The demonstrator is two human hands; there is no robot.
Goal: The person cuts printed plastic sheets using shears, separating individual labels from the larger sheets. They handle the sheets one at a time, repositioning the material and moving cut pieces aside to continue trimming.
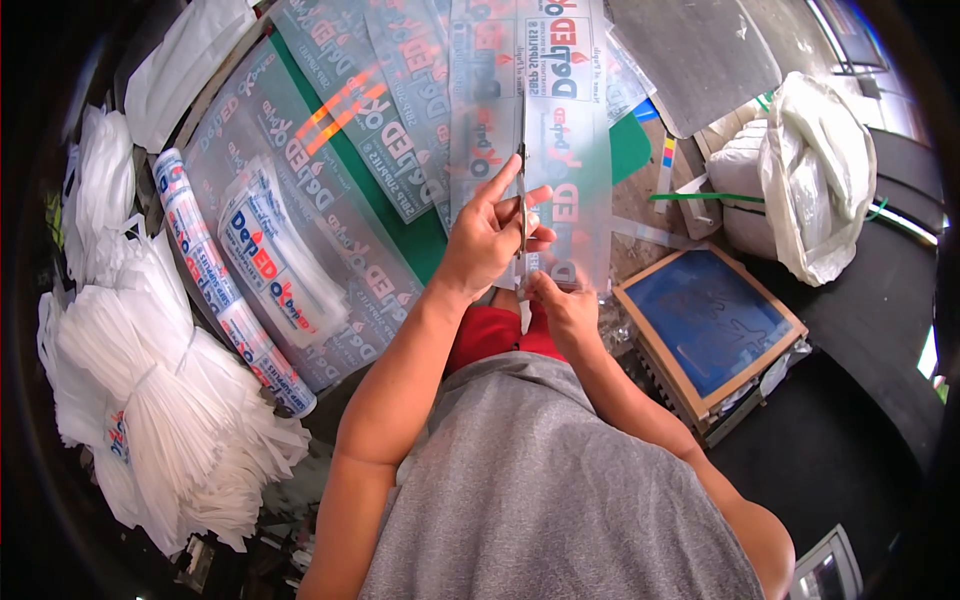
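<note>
My left hand [485, 240] is closed around the handles of a pair of metal scissors [522, 205], which point away from me. They lie along a line between two printed strips of a clear plastic sheet [583, 130]. Red and blue lettering runs along this sheet. Close by on the right, my right hand [563, 305] pinches the near edge of the plastic sheet, its fingers partly curled out of sight. More printed plastic sheets [400, 125] lie to the left on a green mat [400, 228].
A printed plastic roll [225, 280] and a stack of printed plastic pieces [270, 255] are at left. Beside them hang bundled white bags [165, 370]. On the right are a wood-framed blue screen [700, 320] and a stuffed white sack [815, 180].
</note>
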